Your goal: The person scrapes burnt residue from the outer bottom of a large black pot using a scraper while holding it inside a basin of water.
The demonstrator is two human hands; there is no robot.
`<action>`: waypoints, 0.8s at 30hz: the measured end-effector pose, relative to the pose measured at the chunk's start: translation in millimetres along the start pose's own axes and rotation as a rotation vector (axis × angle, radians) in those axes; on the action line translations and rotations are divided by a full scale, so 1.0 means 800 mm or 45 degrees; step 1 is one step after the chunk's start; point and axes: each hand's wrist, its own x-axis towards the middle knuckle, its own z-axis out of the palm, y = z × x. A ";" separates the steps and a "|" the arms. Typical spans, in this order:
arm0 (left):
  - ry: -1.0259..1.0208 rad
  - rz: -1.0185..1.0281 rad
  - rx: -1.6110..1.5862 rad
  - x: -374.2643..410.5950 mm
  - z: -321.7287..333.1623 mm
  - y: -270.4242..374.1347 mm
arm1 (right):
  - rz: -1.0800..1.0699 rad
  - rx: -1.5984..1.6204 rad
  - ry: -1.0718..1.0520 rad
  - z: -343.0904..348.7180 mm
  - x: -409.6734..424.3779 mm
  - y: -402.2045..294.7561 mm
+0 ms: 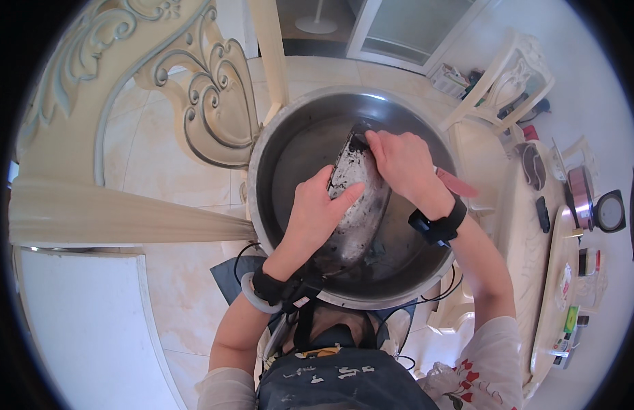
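A long, rounded silvery piece with black patches (352,215) is tilted inside a large round metal basin (256,184); its exact kind is unclear. My left hand (319,210) grips its left side, the thumb lying across its face. Near the upper end, my right hand (401,161) has its fingers on the dark right edge. A flat pinkish-red object (457,183) sticks out beside my right wrist, over the basin's rim; whether that hand holds it cannot be told. Dark bits lie in the basin bottom. Each wrist wears a black strapped device.
Carved cream furniture (214,102) stands close at the basin's left. On the right are a chair (480,148) and a long table (521,246) bearing a phone-like black object (542,214) and a pink pot (580,197). Black cables run below the basin.
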 end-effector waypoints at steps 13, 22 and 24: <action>-0.003 -0.021 -0.007 0.000 -0.002 0.008 | -0.150 -0.096 0.100 0.005 0.010 0.002; -0.105 -0.085 0.032 -0.004 0.004 0.014 | -0.113 -0.019 0.081 0.001 -0.011 0.011; -0.119 -0.090 0.030 -0.003 0.007 0.014 | -0.152 0.003 0.104 -0.001 -0.018 0.012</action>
